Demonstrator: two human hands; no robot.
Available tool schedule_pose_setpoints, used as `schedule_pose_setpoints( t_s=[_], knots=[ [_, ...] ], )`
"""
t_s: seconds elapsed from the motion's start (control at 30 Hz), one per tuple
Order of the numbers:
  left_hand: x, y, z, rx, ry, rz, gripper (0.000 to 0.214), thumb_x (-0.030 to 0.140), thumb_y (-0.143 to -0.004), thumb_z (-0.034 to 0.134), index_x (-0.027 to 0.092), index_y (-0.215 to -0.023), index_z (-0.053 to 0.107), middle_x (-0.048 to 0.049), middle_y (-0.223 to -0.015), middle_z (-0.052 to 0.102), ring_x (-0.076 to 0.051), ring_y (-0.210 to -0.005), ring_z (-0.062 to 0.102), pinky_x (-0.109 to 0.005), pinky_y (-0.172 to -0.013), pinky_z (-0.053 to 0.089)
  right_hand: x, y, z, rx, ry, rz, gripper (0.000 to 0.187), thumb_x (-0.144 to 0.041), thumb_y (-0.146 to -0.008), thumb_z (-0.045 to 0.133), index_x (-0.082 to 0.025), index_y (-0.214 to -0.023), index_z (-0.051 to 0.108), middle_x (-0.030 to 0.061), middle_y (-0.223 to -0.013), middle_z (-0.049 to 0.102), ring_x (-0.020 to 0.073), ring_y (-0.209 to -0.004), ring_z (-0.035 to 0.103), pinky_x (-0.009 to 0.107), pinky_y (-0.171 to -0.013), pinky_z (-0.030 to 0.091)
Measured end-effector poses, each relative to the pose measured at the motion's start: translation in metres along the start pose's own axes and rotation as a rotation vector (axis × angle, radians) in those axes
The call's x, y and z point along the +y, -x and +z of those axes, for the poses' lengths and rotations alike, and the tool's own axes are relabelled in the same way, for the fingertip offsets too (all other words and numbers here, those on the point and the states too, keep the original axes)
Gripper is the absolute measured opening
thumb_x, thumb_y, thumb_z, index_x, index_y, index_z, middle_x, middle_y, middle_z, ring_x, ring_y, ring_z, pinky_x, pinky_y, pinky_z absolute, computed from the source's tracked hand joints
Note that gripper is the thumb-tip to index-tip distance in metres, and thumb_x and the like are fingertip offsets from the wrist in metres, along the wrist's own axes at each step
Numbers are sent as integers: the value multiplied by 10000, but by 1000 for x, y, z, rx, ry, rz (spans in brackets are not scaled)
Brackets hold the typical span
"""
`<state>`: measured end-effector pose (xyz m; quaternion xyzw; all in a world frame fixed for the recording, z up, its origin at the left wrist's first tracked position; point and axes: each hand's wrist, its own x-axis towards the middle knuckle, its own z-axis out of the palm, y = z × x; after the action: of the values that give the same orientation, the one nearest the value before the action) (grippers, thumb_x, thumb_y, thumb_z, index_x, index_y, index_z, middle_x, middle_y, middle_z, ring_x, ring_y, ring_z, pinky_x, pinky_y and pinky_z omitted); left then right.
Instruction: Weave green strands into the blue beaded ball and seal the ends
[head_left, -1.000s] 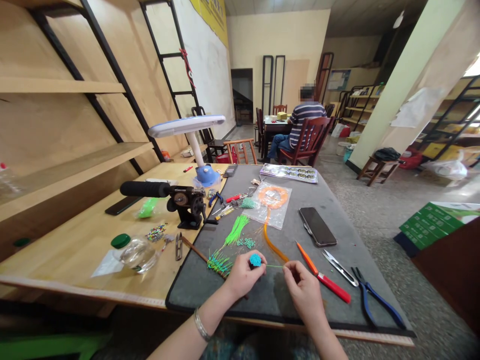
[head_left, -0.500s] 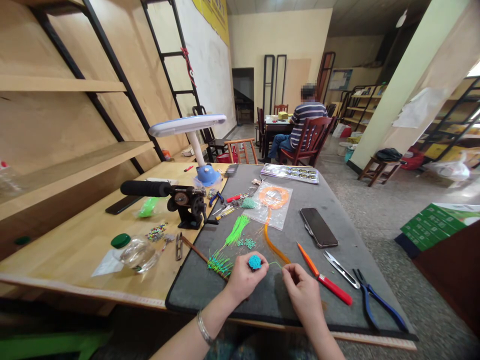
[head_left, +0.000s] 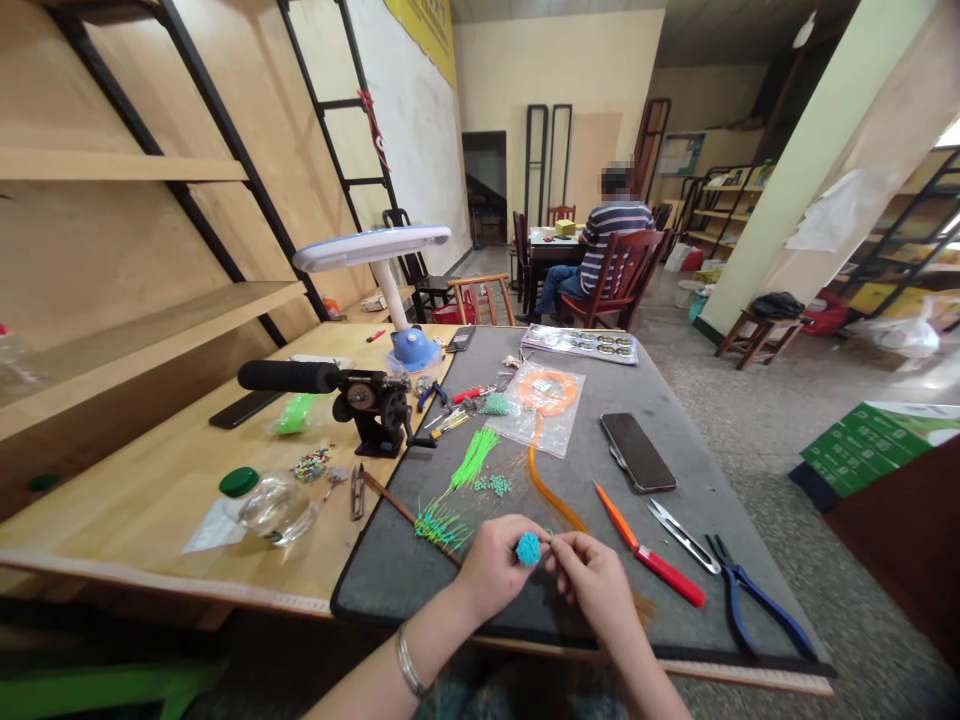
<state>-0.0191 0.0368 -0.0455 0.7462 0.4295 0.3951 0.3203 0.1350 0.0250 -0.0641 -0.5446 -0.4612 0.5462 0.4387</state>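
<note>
A small round turquoise-blue cluster, bumpy as if made of beads, (head_left: 528, 548) is gripped in the fingers of my left hand (head_left: 487, 572). Thumb and fingertips of my right hand (head_left: 596, 575) pinch together just right of the cluster, on a thin greenish thread (head_left: 550, 536) that shows only as a short bit between the hands. Beyond them lie loose turquoise beads (head_left: 495, 486) and a bundle of bright green strands (head_left: 475, 458). Left of my left hand, green strands tipped with blue (head_left: 439, 526) rest across a thin brown stick (head_left: 391, 498). An orange strand bundle (head_left: 551, 498) runs behind my right hand.
On the grey mat's right lie a phone (head_left: 637, 453), a red-orange pen-like tool (head_left: 649, 550), thread snips (head_left: 684, 536) and blue-handled pliers (head_left: 757, 600). Leftward stand a hand-cranked device (head_left: 371, 408), a bottle (head_left: 277, 508) and a lamp (head_left: 412, 348). A person (head_left: 611, 235) sits farther back.
My right hand has moved left and up to meet the left hand, shortening the visible thread. My left hand and the blue cluster have shifted slightly right and down.
</note>
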Motion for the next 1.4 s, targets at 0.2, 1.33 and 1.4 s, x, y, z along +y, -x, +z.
schedule_pose_setpoints(
  t_s=[0.2, 1.33, 1.4],
  knots=[
    [-2, 2, -1, -84, -211, 181, 169, 219, -843, 526, 194, -858, 692, -88, -767, 679, -192, -725, 616, -267, -661, 424, -4, 1, 0, -52, -106, 51, 412, -555, -683, 611, -150, -610, 598, -40, -455, 538, 40, -328, 358, 155, -332, 249],
    [-8, -8, 14, -20, 614, -457, 290, 412, -718, 643, 147, -663, 540, 55, -544, 422, -70, -496, 322, -207, -471, 239, 1, -7, 4, 50, 197, -253, 188, -335, -761, 527, -208, -632, 475, -68, -485, 464, 101, -443, 453, 195, -435, 360],
    [-8, -8, 14, -42, 595, -421, 272, 394, -733, 630, 147, -665, 540, 53, -550, 429, -74, -504, 330, -209, -483, 256, 1, -7, 4, 21, 92, -162, 198, -364, -765, 518, -213, -652, 457, -79, -473, 453, 97, -407, 449, 190, -399, 358]
  ],
)
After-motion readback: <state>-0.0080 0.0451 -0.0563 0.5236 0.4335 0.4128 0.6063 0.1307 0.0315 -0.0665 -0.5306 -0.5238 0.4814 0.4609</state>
